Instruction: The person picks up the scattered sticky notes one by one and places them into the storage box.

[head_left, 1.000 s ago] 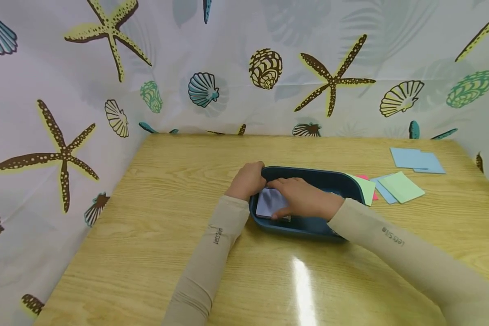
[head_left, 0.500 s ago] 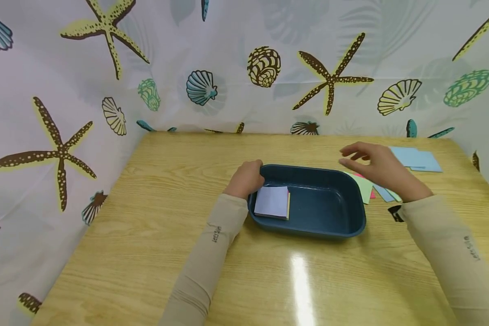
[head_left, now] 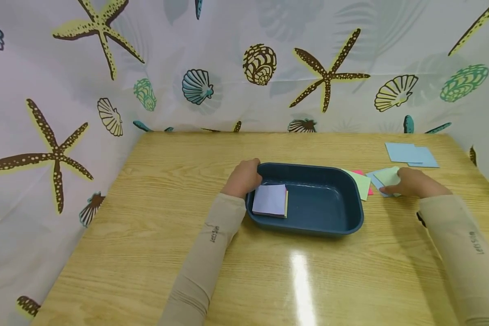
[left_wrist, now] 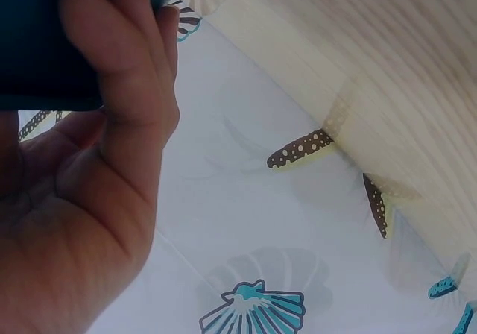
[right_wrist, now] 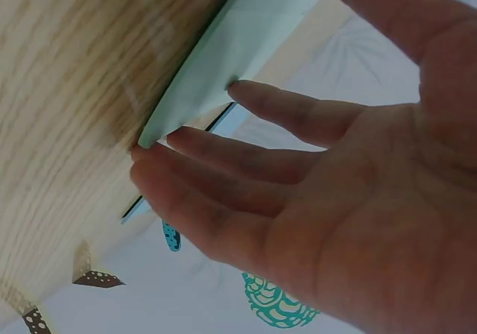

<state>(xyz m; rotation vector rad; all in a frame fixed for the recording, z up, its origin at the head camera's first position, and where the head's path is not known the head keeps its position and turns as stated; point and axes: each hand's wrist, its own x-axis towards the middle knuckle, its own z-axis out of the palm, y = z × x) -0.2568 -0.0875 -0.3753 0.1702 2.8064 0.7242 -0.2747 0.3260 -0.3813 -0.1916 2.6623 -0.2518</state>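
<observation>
My left hand (head_left: 242,178) grips the left end of a dark blue plastic basin (head_left: 319,206); in the left wrist view its fingers curl round the basin's wall (left_wrist: 37,58). A stack of square paper notes (head_left: 270,199), pale lilac on top, lies inside at the left end. To the right of the basin, my right hand (head_left: 417,182) reaches down over a light green note (head_left: 387,174) that overlaps a blue note (head_left: 375,181). The right wrist view has the fingertips (right_wrist: 238,89) at the edge of the curved green note (right_wrist: 238,43), fingers fairly straight.
Another pale green note (head_left: 359,183) lies against the basin's right end, with a pink note (head_left: 370,189) partly under it. Two light blue notes (head_left: 403,152) overlap farther back. A shell-patterned cloth (head_left: 228,104) stands behind the wooden table (head_left: 146,226).
My right hand has left the note stack in the basin, moved right through the air and come down at the green note. The left hand has kept its grip on the basin.
</observation>
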